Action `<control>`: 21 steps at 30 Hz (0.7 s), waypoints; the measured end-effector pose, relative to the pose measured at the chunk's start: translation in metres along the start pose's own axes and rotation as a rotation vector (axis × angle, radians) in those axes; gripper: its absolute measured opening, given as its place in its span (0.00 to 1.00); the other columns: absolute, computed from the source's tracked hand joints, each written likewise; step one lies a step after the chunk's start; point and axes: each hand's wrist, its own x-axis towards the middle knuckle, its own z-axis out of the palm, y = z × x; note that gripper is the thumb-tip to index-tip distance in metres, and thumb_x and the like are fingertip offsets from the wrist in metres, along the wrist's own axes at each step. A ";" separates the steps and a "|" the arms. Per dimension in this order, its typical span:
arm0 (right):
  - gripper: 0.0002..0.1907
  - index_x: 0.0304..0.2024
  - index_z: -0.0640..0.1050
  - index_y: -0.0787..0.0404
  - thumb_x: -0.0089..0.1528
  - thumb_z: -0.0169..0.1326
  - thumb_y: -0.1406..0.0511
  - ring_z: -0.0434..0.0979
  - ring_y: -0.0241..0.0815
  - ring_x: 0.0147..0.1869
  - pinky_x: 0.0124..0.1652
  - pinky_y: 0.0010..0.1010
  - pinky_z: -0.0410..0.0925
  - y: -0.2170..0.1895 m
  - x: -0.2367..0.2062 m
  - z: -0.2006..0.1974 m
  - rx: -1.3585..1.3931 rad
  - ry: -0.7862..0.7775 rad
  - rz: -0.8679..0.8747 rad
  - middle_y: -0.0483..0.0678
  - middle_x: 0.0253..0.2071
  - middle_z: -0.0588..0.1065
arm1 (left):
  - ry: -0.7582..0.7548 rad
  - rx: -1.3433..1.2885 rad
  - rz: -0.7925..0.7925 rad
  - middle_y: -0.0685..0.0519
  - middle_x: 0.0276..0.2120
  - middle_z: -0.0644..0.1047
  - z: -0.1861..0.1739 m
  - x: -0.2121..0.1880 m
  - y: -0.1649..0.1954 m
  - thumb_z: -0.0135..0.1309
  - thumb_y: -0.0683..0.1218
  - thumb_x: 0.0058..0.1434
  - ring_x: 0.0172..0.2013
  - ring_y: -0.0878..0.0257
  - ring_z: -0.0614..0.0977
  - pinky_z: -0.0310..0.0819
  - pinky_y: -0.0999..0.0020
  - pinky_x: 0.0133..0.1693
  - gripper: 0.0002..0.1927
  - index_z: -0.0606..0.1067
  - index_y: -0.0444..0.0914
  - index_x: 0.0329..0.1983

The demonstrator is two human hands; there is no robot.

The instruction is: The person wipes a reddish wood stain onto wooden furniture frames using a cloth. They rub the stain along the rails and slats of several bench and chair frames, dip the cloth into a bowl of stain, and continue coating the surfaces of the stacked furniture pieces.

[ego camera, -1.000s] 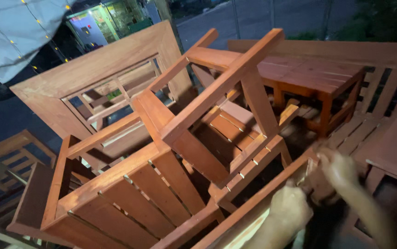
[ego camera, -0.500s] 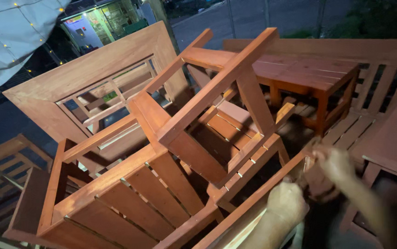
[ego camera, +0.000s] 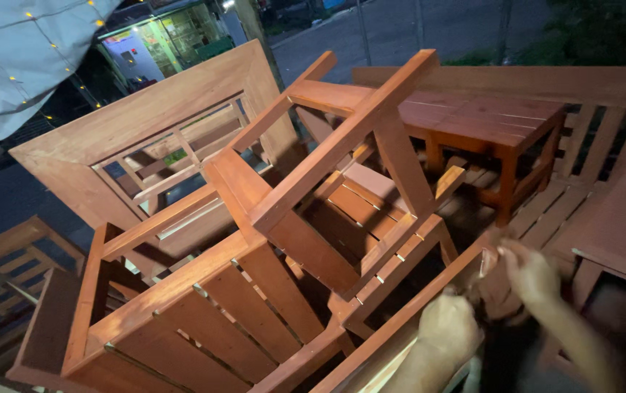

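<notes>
**Stacked wooden furniture outdoors at night**

An upturned slatted wooden chair (ego camera: 342, 211) rests on another slatted chair (ego camera: 204, 320). Behind them leans a large wooden frame with inner bars (ego camera: 145, 145). To the right, a small wooden table (ego camera: 488, 127) sits on a slatted bench (ego camera: 575, 145). A grey canopy strung with small yellow lights (ego camera: 29, 51) hangs upper left, beside a lit shopfront (ego camera: 167, 36). A paved road (ego camera: 415, 29) runs beyond.

Looks like an outdoor furniture yard or roadside woodworking shop at night. Reddish wooden chairs (ego camera: 255, 291) are stacked on each other, one flipped upside down, with a small slatted table (ego camera: 488, 124) and a big wooden frame (ego camera: 145, 138) leaning behind. There's a road (ego camera: 400, 29), a lit shopfront (ego camera: 167, 36) and a tarp with string lights (ego camera: 29, 51) in the back.
</notes>
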 end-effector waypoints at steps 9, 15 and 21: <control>0.18 0.53 0.85 0.55 0.66 0.59 0.53 0.84 0.51 0.47 0.49 0.40 0.74 0.006 -0.062 0.001 -0.045 -0.042 0.284 0.57 0.46 0.83 | -0.068 -0.007 -0.014 0.36 0.47 0.79 -0.011 -0.015 -0.007 0.59 0.42 0.54 0.46 0.41 0.82 0.76 0.51 0.49 0.17 0.82 0.40 0.47; 0.18 0.57 0.81 0.57 0.69 0.55 0.56 0.81 0.52 0.57 0.56 0.38 0.72 -0.010 -0.065 0.005 0.071 0.125 -0.044 0.56 0.54 0.80 | -0.138 0.048 -0.060 0.37 0.45 0.80 -0.015 -0.022 -0.012 0.60 0.44 0.56 0.46 0.43 0.83 0.77 0.53 0.50 0.16 0.80 0.34 0.46; 0.20 0.57 0.80 0.60 0.68 0.56 0.56 0.80 0.56 0.55 0.53 0.40 0.72 -0.013 -0.055 0.024 0.039 0.052 -0.092 0.59 0.55 0.78 | -0.124 0.085 -0.048 0.34 0.44 0.79 -0.006 -0.023 -0.024 0.60 0.43 0.54 0.45 0.42 0.83 0.77 0.53 0.50 0.12 0.82 0.33 0.40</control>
